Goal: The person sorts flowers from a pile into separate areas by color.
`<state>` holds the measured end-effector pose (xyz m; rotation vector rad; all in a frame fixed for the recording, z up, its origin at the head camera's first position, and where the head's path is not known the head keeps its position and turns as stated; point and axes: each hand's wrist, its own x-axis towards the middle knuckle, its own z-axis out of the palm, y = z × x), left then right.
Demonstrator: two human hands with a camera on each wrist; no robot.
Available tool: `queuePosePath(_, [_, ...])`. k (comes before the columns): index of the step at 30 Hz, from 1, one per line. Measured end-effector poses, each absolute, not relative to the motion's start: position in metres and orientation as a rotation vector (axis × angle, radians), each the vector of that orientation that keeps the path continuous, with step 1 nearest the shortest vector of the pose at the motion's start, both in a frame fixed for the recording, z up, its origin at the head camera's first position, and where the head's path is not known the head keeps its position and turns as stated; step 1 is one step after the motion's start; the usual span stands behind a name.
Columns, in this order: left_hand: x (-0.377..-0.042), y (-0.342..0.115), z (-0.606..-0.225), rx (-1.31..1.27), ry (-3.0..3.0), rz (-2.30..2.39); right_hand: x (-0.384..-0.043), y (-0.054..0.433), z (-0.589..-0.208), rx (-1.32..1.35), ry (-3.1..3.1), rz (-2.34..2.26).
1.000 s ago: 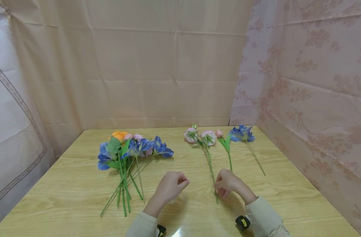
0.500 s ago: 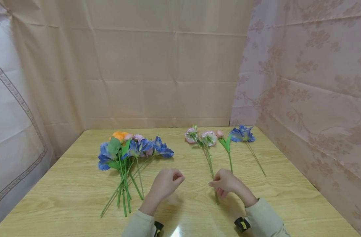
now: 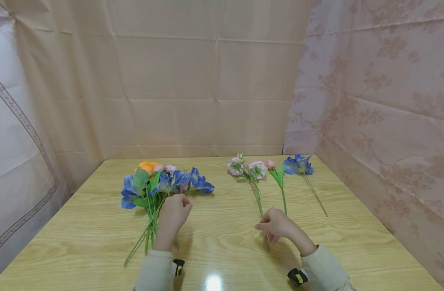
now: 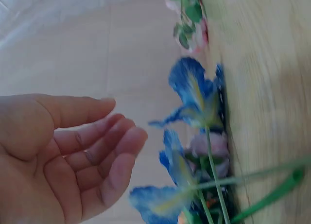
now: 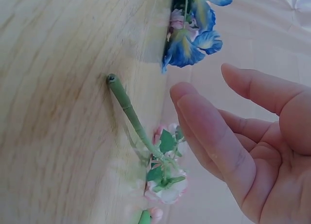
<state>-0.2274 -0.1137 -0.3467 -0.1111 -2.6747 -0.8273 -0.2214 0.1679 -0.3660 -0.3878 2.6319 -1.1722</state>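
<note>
My left hand hovers over the stems of a flower bunch on the table's left. Its fingers are loosely bent with nothing between them, as the left wrist view shows. That bunch has blue irises, an orange flower, a few pink and lilac blooms and green leaves. On the right, my right hand is above the lower stem of a pink-and-white flower spray. In the right wrist view its thumb and fingers stand apart, with the stem lying free on the wood.
Right of the spray lie a pink tulip with green leaves and a single blue iris. The wooden table meets a beige curtain at the back and a floral cloth at the right.
My left hand has moved left and forward from the table's middle to above the bunch's stems. The right hand's fingers have shifted slightly left over the spray's stem. The flowers stay in place.
</note>
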Motion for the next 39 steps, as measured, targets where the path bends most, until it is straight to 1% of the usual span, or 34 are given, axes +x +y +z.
queuePosePath(6, [-0.234, -0.131, -0.349, 0.057, -2.76, -0.793, -0.221, 0.169, -0.366, -0.421, 2.613, -1.194])
queuePosePath(12, [-0.237, -0.141, -0.356, 0.125, -2.813, -0.782, -0.22, 0.168, -0.366, -0.422, 2.607, -1.19])
queuePosePath(21, [-0.242, -0.148, -0.367, 0.147, -2.925, -0.649, -0.218, 0.167, -0.365, -0.409, 2.604, -1.179])
queuePosePath(39, [-0.244, -0.152, -0.377, 0.157, -3.02, -0.65, -0.218, 0.168, -0.369, -0.432, 2.604, -1.181])
